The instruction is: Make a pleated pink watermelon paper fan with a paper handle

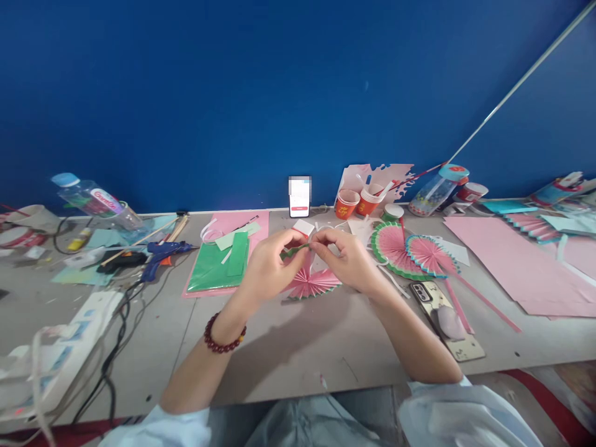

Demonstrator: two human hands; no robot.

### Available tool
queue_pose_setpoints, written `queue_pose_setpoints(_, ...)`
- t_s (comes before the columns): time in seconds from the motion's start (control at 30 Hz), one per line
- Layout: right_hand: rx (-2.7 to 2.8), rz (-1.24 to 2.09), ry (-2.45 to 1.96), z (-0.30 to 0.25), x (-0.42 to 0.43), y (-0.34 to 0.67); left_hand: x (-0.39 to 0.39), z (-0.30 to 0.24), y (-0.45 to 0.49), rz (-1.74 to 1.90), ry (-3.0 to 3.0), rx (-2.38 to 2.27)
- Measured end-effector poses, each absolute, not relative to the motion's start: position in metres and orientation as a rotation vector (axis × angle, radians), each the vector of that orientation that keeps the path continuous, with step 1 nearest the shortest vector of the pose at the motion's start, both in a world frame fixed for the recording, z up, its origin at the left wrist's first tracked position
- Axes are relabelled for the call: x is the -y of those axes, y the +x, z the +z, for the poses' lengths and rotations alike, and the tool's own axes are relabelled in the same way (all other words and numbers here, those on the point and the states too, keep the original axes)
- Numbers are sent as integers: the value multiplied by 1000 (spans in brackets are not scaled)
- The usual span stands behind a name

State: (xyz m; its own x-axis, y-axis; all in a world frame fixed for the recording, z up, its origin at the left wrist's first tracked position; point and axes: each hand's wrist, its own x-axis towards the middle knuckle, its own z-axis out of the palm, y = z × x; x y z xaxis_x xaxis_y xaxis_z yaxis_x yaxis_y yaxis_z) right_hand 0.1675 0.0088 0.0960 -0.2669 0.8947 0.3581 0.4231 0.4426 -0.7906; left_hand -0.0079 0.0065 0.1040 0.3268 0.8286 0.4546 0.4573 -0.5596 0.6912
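Observation:
My left hand (267, 267) and my right hand (347, 257) meet above the table's middle, both pinched shut on a pleated pink paper fan (310, 282) with a green rim. The fan's green edge runs between my fingertips, and its pink folds hang down to the table below them. A dark red bead bracelet (222, 338) circles my left wrist. Just to the right lie two finished pink fans with green borders (407, 251) on pink sticks.
Green paper on pink sheets (218, 267) lies left; a blue glue gun (162, 254), power strip (69, 347) and cables lie further left. A phone (447, 320) rests by my right forearm, another phone (299, 197) stands against the wall. Orange cups (358, 203), large pink sheet (516, 267).

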Motion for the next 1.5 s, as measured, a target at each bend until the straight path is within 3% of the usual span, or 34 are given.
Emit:
queue_pose_setpoints(0.6, 1716, 439, -1088, 91, -5, 160, -8, 104, -10, 1184, 1993, -1134)
queue_pose_setpoints(1.23, 1694, 513, -1102, 92, 1, 158, -3, 106, -9, 1181, 2070, -1157)
queue_pose_setpoints(1.5, 1685, 280, -1087, 91, 5, 151, -2, 105, -6, 1220, 2084, -1140)
